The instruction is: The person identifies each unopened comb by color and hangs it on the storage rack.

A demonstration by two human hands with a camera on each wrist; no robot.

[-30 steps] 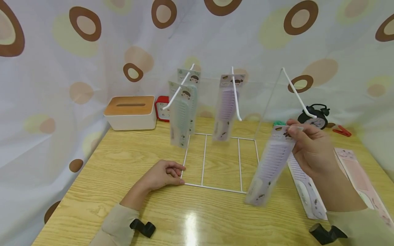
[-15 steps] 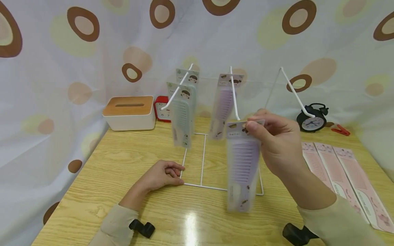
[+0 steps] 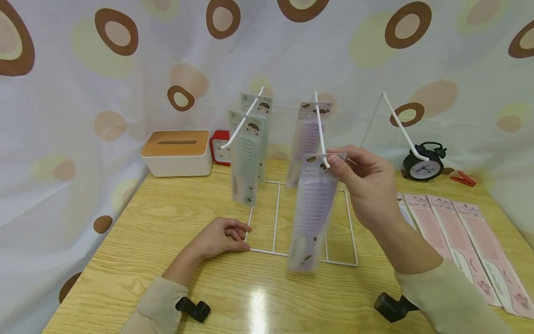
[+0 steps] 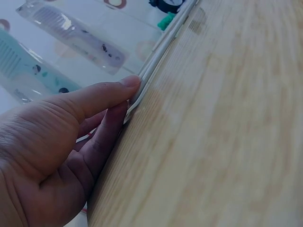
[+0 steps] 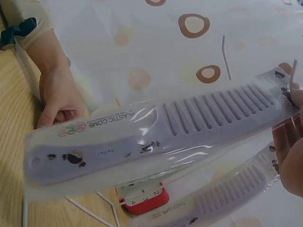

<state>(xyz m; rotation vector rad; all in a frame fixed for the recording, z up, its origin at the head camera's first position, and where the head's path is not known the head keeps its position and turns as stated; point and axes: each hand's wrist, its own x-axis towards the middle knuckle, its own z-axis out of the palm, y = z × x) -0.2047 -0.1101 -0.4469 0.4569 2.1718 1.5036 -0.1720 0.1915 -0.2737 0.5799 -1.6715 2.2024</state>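
A packaged purple comb (image 3: 312, 213) dangles from the right hand (image 3: 370, 185) at a white hook (image 3: 320, 130).

Those fingers pinch the packet's top right, the hook's tip just beside them; another purple comb (image 3: 307, 134) hangs behind. Well apart, the left hand (image 3: 221, 237) pinches the wire rack (image 3: 267, 252) over the desk (image 3: 187, 199).
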